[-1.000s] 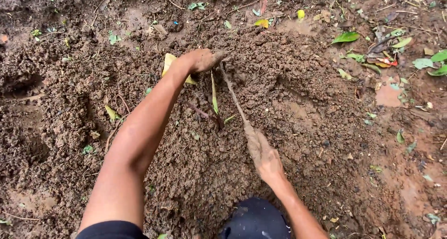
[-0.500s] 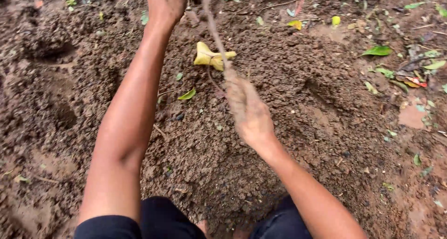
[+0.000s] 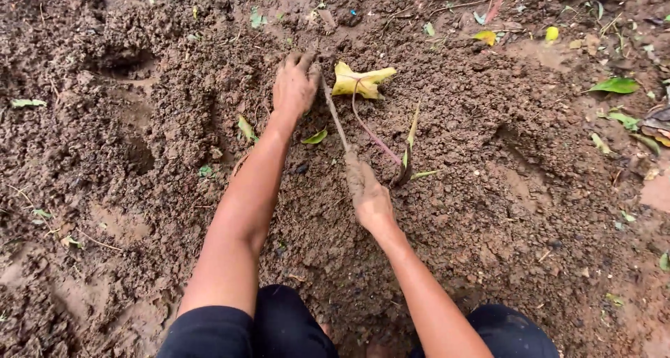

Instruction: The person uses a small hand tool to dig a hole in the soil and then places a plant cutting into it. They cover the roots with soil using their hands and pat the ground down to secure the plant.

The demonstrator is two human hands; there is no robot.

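the left hand (image 3: 295, 86) lay far out on the loose brown soil (image 3: 488, 211), palm down, fingers curled and pressed into the dirt at the top of the thin stick (image 3: 335, 117); whether it gripped the stick's upper end or only rested against it could not be told. the right hand (image 3: 368, 194), caked in mud, was closed in a fist around the lower end of that same stick, nearer the body. so the stick ran as a slanted line between the two hands, its far end touching the left hand and its near end inside the right fist. just to the right of the stick a slender reddish stem (image 3: 370, 131) curved from the yellow leaf (image 3: 361, 80) down to the soil beside the right hand, where it met a small green shoot (image 3: 410, 145) standing in the ground. the yellow leaf lay crumpled just beside the left hand (close, but apart from it). a small green leaf (image 3: 315, 137) rested between the left forearm and the stick. more green leaves (image 3: 615, 86) were scattered well apart at the right edge, and the person's dark trousers (image 3: 279, 326) showed at the bottom.
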